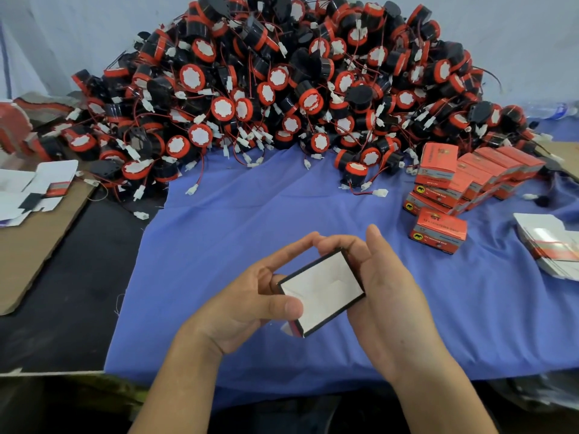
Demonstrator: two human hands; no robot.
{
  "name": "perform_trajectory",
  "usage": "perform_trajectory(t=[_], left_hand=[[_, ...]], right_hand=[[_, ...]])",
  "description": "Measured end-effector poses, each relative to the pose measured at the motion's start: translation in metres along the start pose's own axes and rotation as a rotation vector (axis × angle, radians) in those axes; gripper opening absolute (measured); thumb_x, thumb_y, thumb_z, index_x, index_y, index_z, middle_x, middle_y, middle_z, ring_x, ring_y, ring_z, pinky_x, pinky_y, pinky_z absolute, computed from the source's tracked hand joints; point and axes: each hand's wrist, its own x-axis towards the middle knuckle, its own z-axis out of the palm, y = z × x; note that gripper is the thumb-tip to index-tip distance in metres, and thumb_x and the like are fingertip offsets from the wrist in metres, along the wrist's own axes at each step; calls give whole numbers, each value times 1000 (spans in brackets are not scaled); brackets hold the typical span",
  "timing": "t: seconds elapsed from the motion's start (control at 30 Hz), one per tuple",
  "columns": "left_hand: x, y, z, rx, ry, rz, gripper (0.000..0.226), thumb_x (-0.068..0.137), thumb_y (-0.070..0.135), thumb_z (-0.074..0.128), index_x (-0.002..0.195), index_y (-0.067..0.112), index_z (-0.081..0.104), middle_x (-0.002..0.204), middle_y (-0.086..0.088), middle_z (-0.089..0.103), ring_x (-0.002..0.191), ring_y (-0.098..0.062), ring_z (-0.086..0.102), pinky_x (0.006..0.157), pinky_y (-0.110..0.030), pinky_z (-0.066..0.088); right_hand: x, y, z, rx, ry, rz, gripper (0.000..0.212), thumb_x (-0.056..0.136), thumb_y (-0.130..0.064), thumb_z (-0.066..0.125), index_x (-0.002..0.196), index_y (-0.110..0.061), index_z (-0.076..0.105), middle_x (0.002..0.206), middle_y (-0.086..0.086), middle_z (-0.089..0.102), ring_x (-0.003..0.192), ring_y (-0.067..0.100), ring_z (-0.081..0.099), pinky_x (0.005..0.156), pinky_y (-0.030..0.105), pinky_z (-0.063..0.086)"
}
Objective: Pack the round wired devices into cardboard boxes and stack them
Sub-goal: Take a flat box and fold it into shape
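Head-worn wide-angle view, forward and down, close above table (250, 214)

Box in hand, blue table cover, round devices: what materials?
The box looks like thin cardboard, matte white face, with fold creases. The blue cover is woven cloth: wrinkles, loose threads at its left edge. The devices seem moulded plastic, black bodies, red rims, slightly glossy; white centres may be paper.

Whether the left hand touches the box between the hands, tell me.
Touching. The head view shows the left hand gripping the box: its thumb lies across the box's white face and its fingers curl round the far edge.
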Motion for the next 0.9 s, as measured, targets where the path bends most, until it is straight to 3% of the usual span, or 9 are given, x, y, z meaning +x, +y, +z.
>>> perform_trajectory(t=[0.1,0.23,0.37,0.43,0.5,0.57,0.67,0.77,0.9], left_hand=[[1,-3,3,5,-49,26,112,61,24,96,155,44,40,119,-57,42,108,-46,50,98,-53,40],[-4,1,5,129,-90,63,112,71,2,83,155,54,30,96,-16,71,77,-22,66,73,-29,56],[-7,16,7,642,-50,85,120,74,10,91,150,68,18,141,16,58,130,0,54,103,-19,49],[-9,22,12,874,-6,93,122,74,17,91,146,75,12,147,32,36,140,13,30,106,-13,41],[-12,23,15,981,68,159,123,70,24,93,146,76,10,144,43,24,143,7,22,111,-21,38],[-13,17,14,974,236,319,122,63,40,95,150,70,15,155,41,16,148,6,15,115,-22,33],[-7,-1,7,504,481,403,115,67,40,96,153,60,23,158,24,36,145,3,36,113,-22,43],[-1,-18,-2,335,463,306,108,74,17,89,156,47,26,137,8,65,131,-11,59,113,-38,47],[7,-33,-14,429,478,293,96,81,-1,84,153,43,37,134,9,65,131,-13,59,109,-26,48]], right_hand=[[-6,0,-1,-8,-28,45,55,99,-59,44,98,-13,75,104,5,68,98,33,61,100,61,47],[12,-7,2,-205,-43,143,41,106,-42,48,122,-12,72,111,12,66,105,37,63,96,48,51],[18,-8,-17,-309,-177,248,34,102,-40,58,133,-28,65,128,10,70,119,33,66,107,52,50],[8,-1,-29,-287,-255,214,35,97,-42,66,130,-32,67,121,12,74,116,31,68,112,58,44],[9,6,-39,-204,-232,122,49,90,-34,70,138,-30,62,121,16,73,116,32,68,115,57,41],[15,10,-44,-101,-208,39,70,84,-23,76,149,-26,49,129,17,70,127,36,62,115,52,41],[17,18,-48,-69,-286,-73,75,90,-10,71,156,-19,38,144,13,60,137,34,54,114,47,42],[22,26,-49,-183,-320,-142,64,90,-3,66,149,-17,45,149,6,58,141,26,51,115,42,44],[32,41,-53,-449,-270,-183,63,88,8,67,140,-21,48,145,-6,60,143,13,48,117,40,39]])
